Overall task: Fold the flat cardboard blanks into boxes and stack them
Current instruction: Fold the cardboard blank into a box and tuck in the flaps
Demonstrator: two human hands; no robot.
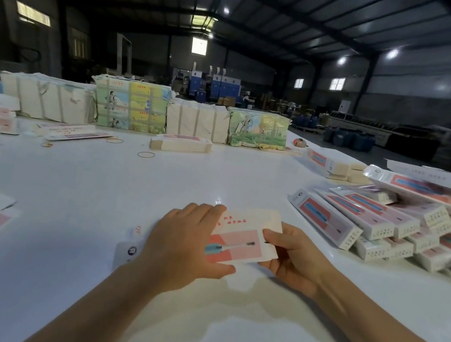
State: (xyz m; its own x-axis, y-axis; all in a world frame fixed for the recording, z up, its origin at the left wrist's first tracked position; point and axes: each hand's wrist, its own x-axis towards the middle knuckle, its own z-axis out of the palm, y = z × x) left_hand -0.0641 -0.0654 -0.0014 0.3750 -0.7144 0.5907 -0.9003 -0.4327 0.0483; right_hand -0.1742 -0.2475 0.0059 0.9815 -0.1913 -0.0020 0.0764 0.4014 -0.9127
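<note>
Left hand (186, 248) lies over the near-left part of a cardboard blank (240, 239), fingers fairly straight along its upper edge, thumb pressed under its lower edge, so the card is pinched between thumb and fingers. Right hand (290, 258) grips the blank's right end, thumb on top, other fingers curled beneath. Blank is held low over the white table (157, 190), near centre, tilted slightly toward the camera. Face is cream with a pink and red panel showing a blue-handled toothbrush-like picture; short rows of red characters above, too small to read. At right, a pile of folded boxes (380, 223) with the same print. Flat blank stacks (180, 143) lie farther back, rubber bands (146, 154) near them. Wrapped bundles (130, 105) line the far edge.
</note>
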